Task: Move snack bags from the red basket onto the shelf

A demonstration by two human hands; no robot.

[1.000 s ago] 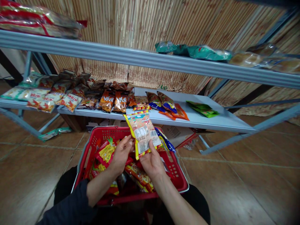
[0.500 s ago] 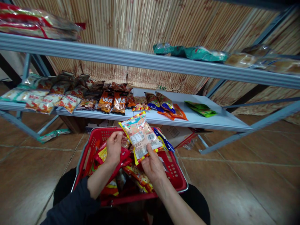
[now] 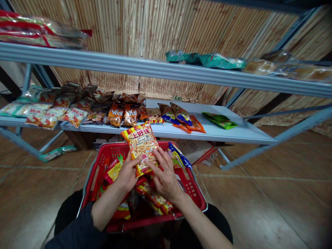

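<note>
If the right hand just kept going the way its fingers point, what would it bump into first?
The prawn cracker packet: the right hand rests its fingers on it. Past that, probably the lower shelf edge, though depth is unclear.

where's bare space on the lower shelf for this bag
Bare lower shelf: between the orange packet and the green packets, and right of them to the shelf end. Left half is crowded with snack packs; the red basket under the prawn cracker bag is full.
</note>
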